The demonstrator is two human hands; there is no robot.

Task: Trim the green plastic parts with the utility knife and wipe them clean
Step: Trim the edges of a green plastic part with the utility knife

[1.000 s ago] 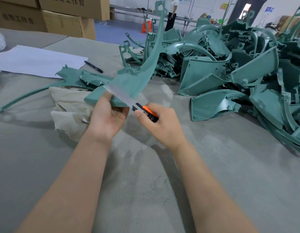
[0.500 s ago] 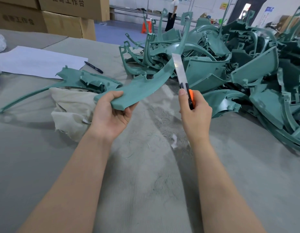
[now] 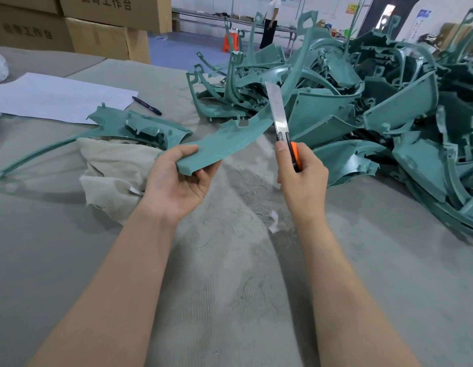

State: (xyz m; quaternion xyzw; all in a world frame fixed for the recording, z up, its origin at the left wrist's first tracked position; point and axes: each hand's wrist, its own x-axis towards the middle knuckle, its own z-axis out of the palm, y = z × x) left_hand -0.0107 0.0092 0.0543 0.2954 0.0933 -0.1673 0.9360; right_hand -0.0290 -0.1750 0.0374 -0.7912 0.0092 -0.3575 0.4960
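Green part gripped in left hand, utility knife in right hand; boxes apparently read 工作台.

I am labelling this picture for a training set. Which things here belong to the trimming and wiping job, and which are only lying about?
For the job:
- curved green part, held by the left hand
- utility knife, gripped by the right hand
- beige cloth
- pile of green parts

Lying about:
- white paper
- pen
- cardboard boxes
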